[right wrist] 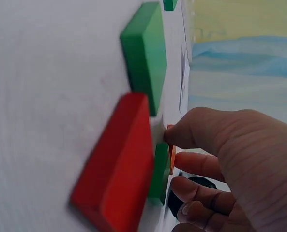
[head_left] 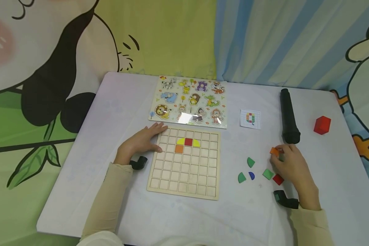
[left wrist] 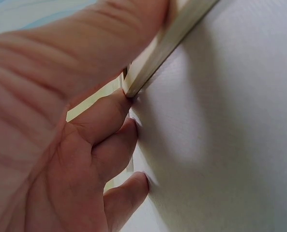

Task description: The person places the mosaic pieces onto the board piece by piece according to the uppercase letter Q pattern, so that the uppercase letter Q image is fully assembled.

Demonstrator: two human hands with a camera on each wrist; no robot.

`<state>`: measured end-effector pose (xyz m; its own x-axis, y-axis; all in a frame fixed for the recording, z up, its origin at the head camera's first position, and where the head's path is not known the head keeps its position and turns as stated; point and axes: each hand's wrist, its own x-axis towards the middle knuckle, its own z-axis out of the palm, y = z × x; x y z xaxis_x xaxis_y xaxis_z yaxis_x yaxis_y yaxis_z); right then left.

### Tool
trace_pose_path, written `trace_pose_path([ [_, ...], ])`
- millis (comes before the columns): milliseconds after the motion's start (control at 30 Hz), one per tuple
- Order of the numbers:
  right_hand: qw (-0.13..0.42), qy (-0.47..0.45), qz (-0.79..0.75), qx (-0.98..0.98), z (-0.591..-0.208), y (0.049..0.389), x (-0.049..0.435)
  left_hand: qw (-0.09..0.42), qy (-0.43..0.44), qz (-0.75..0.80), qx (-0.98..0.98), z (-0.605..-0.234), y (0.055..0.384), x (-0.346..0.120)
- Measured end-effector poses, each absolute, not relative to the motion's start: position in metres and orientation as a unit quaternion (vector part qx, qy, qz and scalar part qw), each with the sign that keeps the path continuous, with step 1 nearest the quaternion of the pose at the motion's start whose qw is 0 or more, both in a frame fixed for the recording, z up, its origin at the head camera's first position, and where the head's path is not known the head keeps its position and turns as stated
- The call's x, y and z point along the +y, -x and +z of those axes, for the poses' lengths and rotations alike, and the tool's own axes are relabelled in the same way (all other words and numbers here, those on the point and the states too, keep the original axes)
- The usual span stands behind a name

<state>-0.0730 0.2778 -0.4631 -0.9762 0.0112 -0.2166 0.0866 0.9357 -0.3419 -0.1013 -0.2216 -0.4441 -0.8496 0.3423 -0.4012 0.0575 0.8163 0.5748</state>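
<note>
My left hand (head_left: 141,141) rests at the upper left corner of a wooden grid board (head_left: 184,177), fingers spread along its edge. In the left wrist view the thumb lies over the board's side (left wrist: 158,58) and the other fingertips meet the cloth. On the grid sit two yellow rounded pieces (head_left: 196,143), a red square (head_left: 188,141) between them and an orange square (head_left: 179,149) below the left one. At the right, my right hand (head_left: 293,167) pinches an orange tile (head_left: 274,151) between thumb and fingers. Below it lie a green tile (right wrist: 159,174) and a red tile (right wrist: 119,169).
Green quarter pieces (head_left: 241,177), a small blue piece (head_left: 251,175) and a green square (head_left: 268,174) lie between board and right hand. Behind are an animal puzzle (head_left: 187,99), a pattern card (head_left: 250,119), a black microphone (head_left: 288,116) and a red block (head_left: 322,125).
</note>
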Motion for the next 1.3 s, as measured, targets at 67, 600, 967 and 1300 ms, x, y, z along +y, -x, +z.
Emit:
trace_pose_path([
  [67,0.114,-0.030,-0.179,0.977,-0.463,0.074,0.280,0.252,-0.109,0.283,0.919,-0.444,0.101,-0.222],
  [600,0.122,-0.014,-0.182,0.976,-0.461,0.074,0.279,0.258,-0.114,0.283,0.917,-0.445,0.101,-0.223],
  [967,0.114,0.025,-0.186,0.976,-0.452,0.076,0.261,0.259,-0.109,0.281,0.918,-0.446,0.103,-0.223],
  [1300,0.122,0.067,-0.190,0.972,-0.443,0.080,0.239,0.261,-0.110,0.282,0.917,-0.444,0.104,-0.222],
])
